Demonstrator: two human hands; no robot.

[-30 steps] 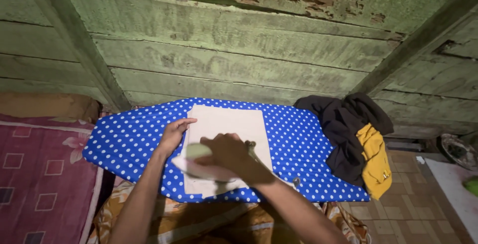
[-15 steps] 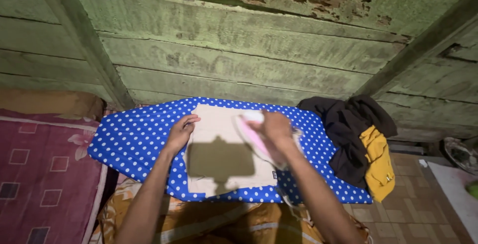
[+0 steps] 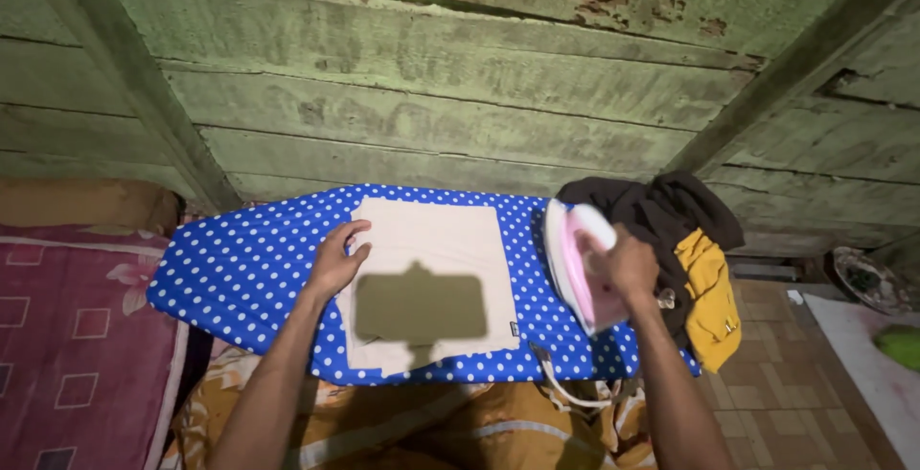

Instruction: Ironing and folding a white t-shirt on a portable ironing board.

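A blue dotted ironing board (image 3: 249, 274) stands close against a green plank wall (image 3: 431, 115), leaving only a thin gap behind it. The board's left half lies bare and open. In the middle, a flat cream cloth (image 3: 431, 240) poses no height to pass over; the left hand (image 3: 337, 261) presses its left edge. On the right, the right hand (image 3: 628, 264) holds an iron (image 3: 575, 264) tilted up on end, just beside a heap of dark and yellow clothes (image 3: 685, 240) that blocks the board's right end.

A blue ironing board (image 3: 240, 264) with white dots carries a folded cream cloth (image 3: 431, 240) at centre, a pink-and-white iron (image 3: 575, 264) at three o'clock (stood on end), dark and yellow clothes (image 3: 685, 240) beyond it
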